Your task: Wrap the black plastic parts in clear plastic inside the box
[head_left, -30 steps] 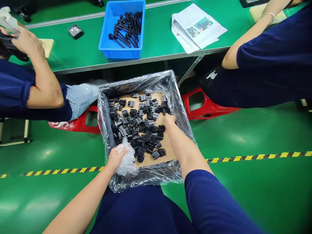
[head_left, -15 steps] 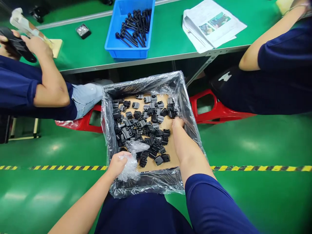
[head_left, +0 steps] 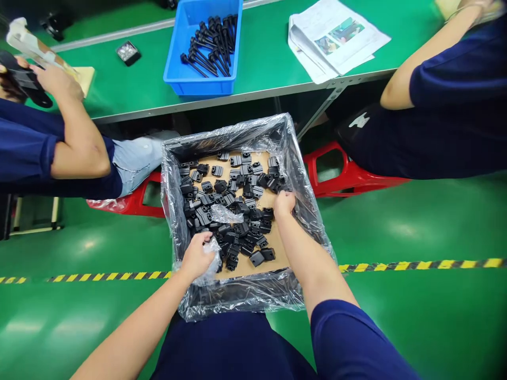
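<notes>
My left hand (head_left: 197, 257) reaches into a plastic-lined cardboard box (head_left: 301, 211) on my lap, its fingers pinching a crumpled clear plastic bag (head_left: 212, 262) at the near left corner. My right hand (head_left: 284, 203) is curled over the heap of small black plastic parts (head_left: 229, 211) covering the box bottom; I cannot tell whether its fingers hold one. Beyond the box, a green surface (head_left: 269, 58) carries a blue tray (head_left: 186, 79) of black rods and a stack of papers (head_left: 336, 37). A co-worker sits on either side.
</notes>
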The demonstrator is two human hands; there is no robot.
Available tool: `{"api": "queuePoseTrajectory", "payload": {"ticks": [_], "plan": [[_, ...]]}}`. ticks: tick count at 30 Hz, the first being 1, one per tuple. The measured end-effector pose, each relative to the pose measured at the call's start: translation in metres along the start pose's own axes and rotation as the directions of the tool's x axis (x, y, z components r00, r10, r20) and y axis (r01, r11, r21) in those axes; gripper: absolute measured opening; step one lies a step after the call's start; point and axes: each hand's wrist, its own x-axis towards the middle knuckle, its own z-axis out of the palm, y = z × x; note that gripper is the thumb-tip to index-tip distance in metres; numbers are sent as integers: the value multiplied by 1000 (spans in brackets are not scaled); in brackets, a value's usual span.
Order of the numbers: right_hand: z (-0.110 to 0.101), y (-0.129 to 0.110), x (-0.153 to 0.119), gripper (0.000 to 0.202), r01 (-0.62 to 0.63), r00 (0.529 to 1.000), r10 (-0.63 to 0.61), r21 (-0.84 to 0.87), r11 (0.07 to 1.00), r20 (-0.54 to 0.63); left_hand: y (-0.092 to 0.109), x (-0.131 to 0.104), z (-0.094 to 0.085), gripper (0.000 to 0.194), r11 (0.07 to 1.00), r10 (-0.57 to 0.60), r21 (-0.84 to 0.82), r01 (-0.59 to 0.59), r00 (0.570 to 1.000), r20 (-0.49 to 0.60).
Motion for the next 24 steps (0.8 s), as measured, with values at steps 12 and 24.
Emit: {"api": "queuePoseTrajectory", "payload": {"ticks": [12,24], "plan": [[-108,-20,-118,28,254,957,-262,75,964,123,65,91,52,42,785,176,484,-386,889,423],[-99,-32,-158,30,16,943,-154,421,907,296,44,27,9,26,960,250,107,-259,964,89]]}}
